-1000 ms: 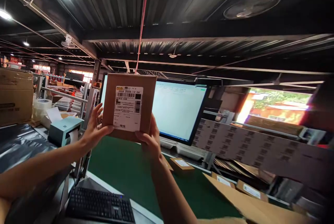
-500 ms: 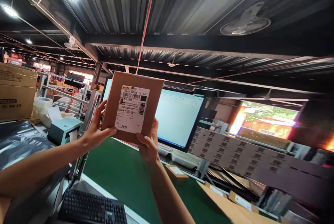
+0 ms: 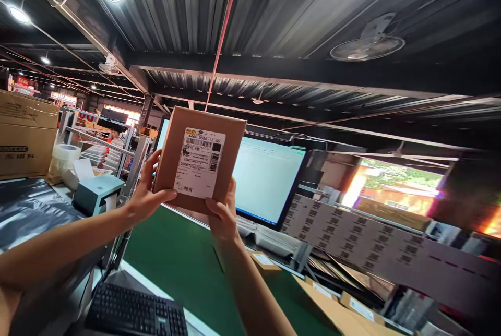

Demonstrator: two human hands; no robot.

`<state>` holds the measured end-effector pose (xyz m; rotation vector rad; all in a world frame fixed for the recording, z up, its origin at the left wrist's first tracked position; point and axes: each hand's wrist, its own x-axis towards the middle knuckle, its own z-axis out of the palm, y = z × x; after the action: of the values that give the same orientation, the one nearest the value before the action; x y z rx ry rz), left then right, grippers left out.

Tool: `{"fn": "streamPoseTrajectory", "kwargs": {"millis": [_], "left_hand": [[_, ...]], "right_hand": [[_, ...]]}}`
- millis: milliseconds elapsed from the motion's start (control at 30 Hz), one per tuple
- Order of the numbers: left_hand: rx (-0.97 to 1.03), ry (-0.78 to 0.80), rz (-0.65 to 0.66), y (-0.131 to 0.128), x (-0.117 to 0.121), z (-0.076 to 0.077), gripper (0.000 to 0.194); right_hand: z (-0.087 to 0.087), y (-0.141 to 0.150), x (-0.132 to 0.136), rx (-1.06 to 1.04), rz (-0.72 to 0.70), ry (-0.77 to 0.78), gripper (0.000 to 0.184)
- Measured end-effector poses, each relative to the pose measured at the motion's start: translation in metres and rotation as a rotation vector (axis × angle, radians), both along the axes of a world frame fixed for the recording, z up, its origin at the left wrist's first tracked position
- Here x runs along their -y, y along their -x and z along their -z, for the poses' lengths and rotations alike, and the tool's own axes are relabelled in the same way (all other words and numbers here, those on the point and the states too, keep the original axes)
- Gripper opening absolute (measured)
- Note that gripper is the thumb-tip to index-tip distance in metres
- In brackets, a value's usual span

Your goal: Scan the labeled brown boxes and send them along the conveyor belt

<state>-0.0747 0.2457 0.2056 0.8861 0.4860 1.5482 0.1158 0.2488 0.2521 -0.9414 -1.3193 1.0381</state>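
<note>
Corrugated metal ceiling [image 3: 176,7] o'head; L hand [image 3: 146,195] & R hand [image 3: 225,216] grip squarish cardbd box [image 3: 166,169] w/ glossy label [image 3: 199,164].

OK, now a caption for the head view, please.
Left hand and right hand hold a labelled box in front of a monitor, over a green surface.
</note>
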Motion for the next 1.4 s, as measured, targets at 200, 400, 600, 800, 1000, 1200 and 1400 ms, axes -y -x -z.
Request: {"fn": "streamPoseTrajectory", "kwargs": {"millis": [200, 400, 600, 800, 1000, 1200, 1400], "left_hand": [[-0.009, 0.057, -0.011, -0.0021, -0.0007, 0.0041, 0.106], [-0.018, 0.035, -0.023, -0.0026, -0.001, 0.0048, 0.102], [-0.026, 0.059, -0.019, -0.0017, 0.0016, -0.0005, 0.103], [-0.005, 0.028, 0.019, -0.0017, 0.0023, -0.0024, 0.105], [0.012, 0.052, 0.023, -0.0035, 0.0026, 0.0015, 0.107], [0.004, 0.07, 0.039, -0.0026, 0.0033, 0.0003, 0.105], [-0.017, 0.054, 0.014, -0.0023, 0.0023, 0.0014, 0.102]], "right_hand": [[0.0036, -0.0032, -0.0015, 0.009, -0.001, -0.002, 0.075], [0.0045, -0.0026, -0.0019, 0.025, 0.006, 0.008, 0.074], [0.0036, -0.0009, -0.0001, 0.026, 0.01, 0.023, 0.072], [0.003, -0.0007, 0.0017, 0.018, 0.029, 0.027, 0.075], [0.004, -0.0007, 0.0032, 0.007, 0.02, 0.034, 0.08], [0.0036, -0.0006, 0.0012, 0.01, 0.016, 0.036, 0.08], [0.0028, 0.0015, 0.0018, 0.012, 0.019, 0.038, 0.078]]}}
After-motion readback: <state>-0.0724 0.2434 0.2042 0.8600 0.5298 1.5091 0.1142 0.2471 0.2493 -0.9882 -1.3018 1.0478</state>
